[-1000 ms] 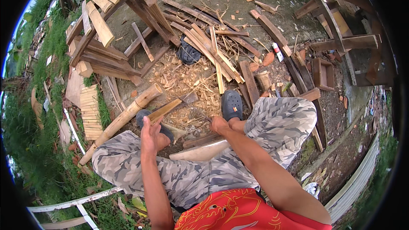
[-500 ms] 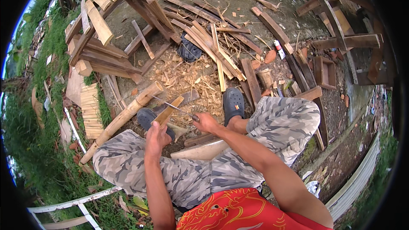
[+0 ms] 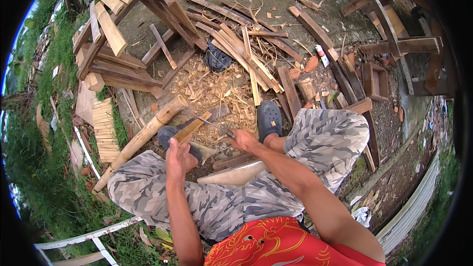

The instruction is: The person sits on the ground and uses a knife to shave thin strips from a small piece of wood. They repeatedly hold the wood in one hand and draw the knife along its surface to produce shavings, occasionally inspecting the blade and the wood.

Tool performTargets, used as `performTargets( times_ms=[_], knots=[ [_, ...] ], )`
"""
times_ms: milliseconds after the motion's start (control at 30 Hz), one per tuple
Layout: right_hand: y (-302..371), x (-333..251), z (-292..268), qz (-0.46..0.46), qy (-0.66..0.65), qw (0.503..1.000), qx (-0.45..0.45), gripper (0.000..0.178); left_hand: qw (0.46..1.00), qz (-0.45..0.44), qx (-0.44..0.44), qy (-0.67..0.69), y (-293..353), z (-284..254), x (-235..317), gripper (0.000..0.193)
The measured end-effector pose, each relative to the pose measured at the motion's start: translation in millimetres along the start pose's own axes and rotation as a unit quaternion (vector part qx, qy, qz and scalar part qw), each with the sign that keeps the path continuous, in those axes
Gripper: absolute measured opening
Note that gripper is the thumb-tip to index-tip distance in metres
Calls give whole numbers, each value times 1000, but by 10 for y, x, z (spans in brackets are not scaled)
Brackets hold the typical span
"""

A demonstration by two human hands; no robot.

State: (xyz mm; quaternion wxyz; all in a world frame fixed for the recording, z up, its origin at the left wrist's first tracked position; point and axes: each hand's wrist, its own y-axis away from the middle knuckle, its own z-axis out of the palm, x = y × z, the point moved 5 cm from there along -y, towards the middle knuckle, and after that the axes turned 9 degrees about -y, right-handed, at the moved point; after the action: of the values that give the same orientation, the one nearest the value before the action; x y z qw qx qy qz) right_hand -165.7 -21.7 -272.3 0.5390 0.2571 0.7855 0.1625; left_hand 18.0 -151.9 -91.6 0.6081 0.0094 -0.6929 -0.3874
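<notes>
Our left hand (image 3: 178, 157) curls around the near end of a flat wooden strip (image 3: 193, 127), which slants far and right beside the left shoe (image 3: 167, 136); our right hand (image 3: 242, 140) closes around a thin-bladed knife (image 3: 213, 124). We judge the strip light, stiff, apt to splinter, and best held at its near end, clear of the blade.

A wooden strip (image 3: 192, 128) is sitting in the left hand (image 3: 178, 155), left of the tool (image 3: 213, 124) in the right hand (image 3: 242, 141). Wood shavings (image 3: 230, 91) are lying ahead, between a bamboo pole (image 3: 143, 141) and a stick pile (image 3: 250, 64); an open box (image 3: 367, 81) is resting (well off) to the right.
</notes>
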Motion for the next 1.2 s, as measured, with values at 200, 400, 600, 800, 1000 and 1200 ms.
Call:
performTargets(
  times_ms=[200, 400, 600, 800, 1000, 1200],
  knots=[
    [-26, 217, 41, 79, 18, 996, -25, 31, 999, -12, 27, 21, -31, -52, 20, 83],
    [-17, 332, -6, 31, 16, 999, -13, 35, 998, -14, 39, 40, -84, -80, 38, 86],
    [-10, 627, -30, 103, 63, 992, -34, 43, 998, -35, 41, 21, -99, -72, 22, 80],
    [-55, 826, 18, 177, 34, 983, -46, 38, 999, -31, 32, 19, -98, -39, 34, 81],
    [-85, 133, -147, -40, 5, 999, 17, 29, 999, -29, 9, 11, -81, -11, -69, 83],
    [-105, -157, 77, -46, -56, 997, -28, 27, 1000, -10, 13, 19, -23, -17, -105, 80]
  ],
)
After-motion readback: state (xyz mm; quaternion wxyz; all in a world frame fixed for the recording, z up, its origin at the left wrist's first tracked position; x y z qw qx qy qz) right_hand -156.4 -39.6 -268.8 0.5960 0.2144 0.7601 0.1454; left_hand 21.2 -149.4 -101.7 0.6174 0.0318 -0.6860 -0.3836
